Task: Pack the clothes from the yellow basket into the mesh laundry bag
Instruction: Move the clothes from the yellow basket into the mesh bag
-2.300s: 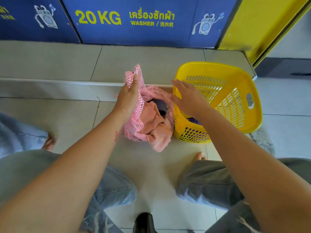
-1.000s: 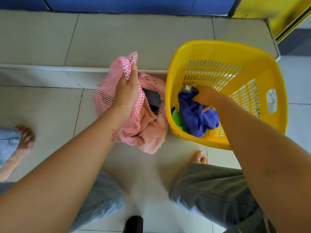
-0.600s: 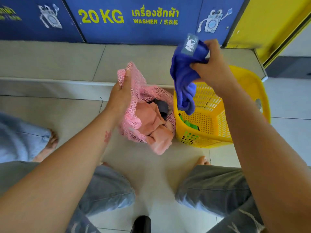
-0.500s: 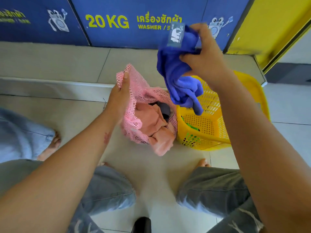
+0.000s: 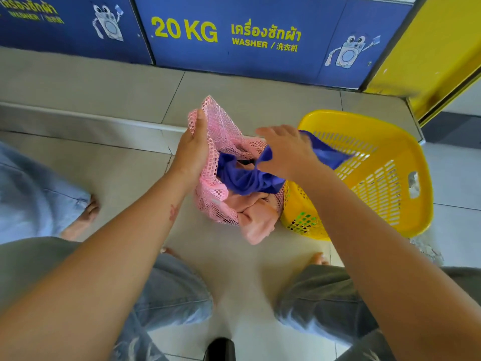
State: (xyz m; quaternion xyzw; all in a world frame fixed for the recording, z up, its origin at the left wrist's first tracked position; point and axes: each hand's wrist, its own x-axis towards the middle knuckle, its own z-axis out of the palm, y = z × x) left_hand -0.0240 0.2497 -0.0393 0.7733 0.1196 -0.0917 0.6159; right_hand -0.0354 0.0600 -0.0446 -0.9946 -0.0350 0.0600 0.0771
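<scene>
A pink mesh laundry bag (image 5: 223, 142) stands on the tiled floor, held up and open at its rim by my left hand (image 5: 191, 152). A peach garment (image 5: 256, 217) spills out of its front. My right hand (image 5: 286, 149) grips a blue garment (image 5: 247, 178) whose lower part lies in the bag's mouth, while its other end trails back over the yellow basket (image 5: 385, 131). The basket stands right of the bag, touching it. Something green (image 5: 303, 221) shows through its front holes.
A raised tiled step (image 5: 104, 121) runs behind the bag, below blue washer panels (image 5: 234, 35) marked 20 KG. A yellow door frame (image 5: 437, 61) stands at the right. My knees and bare feet (image 5: 317, 259) are close in front, and another person's foot (image 5: 86, 214) is at the left.
My right hand took the blue garment out of the basket, lifted it high, then brought it down and left into the bag's mouth. My left hand kept holding the bag's rim.
</scene>
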